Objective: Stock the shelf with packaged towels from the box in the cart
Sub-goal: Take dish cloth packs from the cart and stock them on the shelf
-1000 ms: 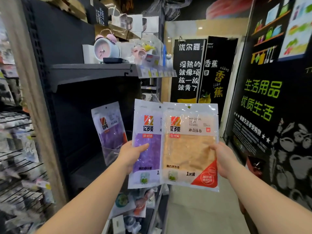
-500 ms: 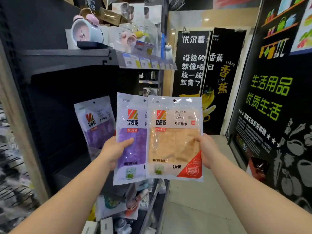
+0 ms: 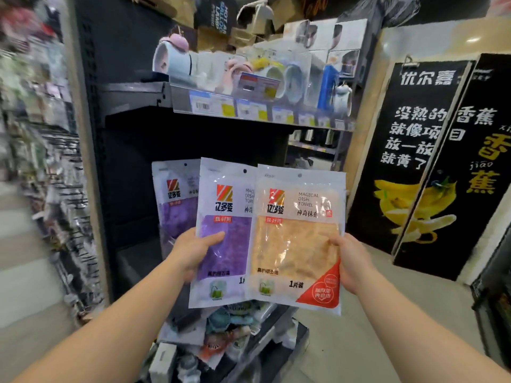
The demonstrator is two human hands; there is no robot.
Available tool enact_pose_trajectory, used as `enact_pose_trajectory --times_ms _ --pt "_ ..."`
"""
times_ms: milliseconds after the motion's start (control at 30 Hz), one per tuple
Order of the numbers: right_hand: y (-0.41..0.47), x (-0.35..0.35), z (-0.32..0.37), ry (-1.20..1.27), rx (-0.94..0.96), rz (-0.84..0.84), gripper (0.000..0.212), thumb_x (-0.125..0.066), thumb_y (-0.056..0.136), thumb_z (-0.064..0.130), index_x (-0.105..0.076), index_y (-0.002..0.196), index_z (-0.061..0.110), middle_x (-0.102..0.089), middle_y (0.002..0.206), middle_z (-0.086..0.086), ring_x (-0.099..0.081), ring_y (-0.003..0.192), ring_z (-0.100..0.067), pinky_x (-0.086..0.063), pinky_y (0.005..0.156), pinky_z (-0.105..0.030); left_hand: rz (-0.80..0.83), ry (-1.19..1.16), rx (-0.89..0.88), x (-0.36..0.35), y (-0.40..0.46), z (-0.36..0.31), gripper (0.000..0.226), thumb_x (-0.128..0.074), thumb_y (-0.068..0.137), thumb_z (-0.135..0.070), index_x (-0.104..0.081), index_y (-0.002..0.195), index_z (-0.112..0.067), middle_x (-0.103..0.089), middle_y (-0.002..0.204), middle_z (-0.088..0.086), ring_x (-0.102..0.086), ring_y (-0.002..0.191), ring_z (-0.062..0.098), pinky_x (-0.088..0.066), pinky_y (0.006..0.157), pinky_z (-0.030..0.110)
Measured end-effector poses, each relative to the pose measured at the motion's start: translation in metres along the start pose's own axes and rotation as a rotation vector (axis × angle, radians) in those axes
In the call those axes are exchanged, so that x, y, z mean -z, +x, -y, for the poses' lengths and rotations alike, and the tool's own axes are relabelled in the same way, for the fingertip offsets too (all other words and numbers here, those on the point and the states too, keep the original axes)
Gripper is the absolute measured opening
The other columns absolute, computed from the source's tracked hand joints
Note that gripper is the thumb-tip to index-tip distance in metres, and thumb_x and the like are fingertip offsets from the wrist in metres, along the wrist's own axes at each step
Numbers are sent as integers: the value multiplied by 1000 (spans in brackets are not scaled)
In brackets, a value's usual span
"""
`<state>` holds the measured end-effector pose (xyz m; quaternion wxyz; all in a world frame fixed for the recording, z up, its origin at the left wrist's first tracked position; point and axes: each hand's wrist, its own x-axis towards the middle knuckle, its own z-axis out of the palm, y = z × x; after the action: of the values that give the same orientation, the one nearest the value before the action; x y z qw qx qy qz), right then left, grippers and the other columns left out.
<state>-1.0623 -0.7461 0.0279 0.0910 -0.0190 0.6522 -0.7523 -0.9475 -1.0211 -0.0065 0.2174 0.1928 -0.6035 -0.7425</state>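
Head view. Left hand grips the purple towel pack by its left edge, thumb laid across the front film and the other fingers hidden behind it; my right hand holds the orange towel pack by its right edge in the same way, thumb in front. I hold both packs upright, side by side, the orange one overlapping the right margin of the purple one, in front of the dark bay of the shelf unit.

One purple pack already stands or hangs in that bay, just behind and to the left of the pack in my left hand; whether it is on a hook or leaning I cannot tell. The rest of the bay looks dark and mostly unfilled. Above it, the upper shelf carries alarm clocks and boxed goods behind a strip of price labels; below my hands lies a jumble of small goods.

Progress, as I judge it: one pack is stocked, two are in hand and not yet placed. The cart and its box are out of view, so how many packs are left cannot be read from this view. The left margin is blurred.
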Motion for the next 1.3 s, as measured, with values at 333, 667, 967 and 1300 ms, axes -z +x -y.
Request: enact_pose_trajectory --times_ms 333,667,967,1300 --pt "56 -11 -5 29 -30 186 15 -58 94 11 -67 106 11 -74 95 -16 -72 84 -35 -59 79 -53 -212 -2 -6 5 -9 -1 18 -76 86 -11 -73 103 -10 -77 98 13 -75 88 31 -60 81 47" --pt "113 -79 -5 -22 -45 284 27 -53 91 7 -64 116 6 -70 112 -22 -68 102 -41 -52 93 -59 -341 -4 -22 77 20 -26 21 -74 84 -3 -66 104 -1 -76 76 12 -71 62 24 -61 66 40" --pt "155 -129 -6 -70 -11 294 12 -51 89 9 -61 92 13 -65 102 -22 -62 89 -34 -50 91 -55 -369 11 -24 126 19 -41 43 -75 70 -12 -68 111 0 -74 101 24 -73 72 31 -62 71 48" --pt "200 -196 -42 -62 -135 481 31 -60 81 17 -66 110 12 -73 104 -16 -70 98 -38 -53 94 -57 -471 -106 -7 134 0 -35 34 -65 76 -12 -68 110 -6 -78 88 14 -75 66 24 -62 58 39"
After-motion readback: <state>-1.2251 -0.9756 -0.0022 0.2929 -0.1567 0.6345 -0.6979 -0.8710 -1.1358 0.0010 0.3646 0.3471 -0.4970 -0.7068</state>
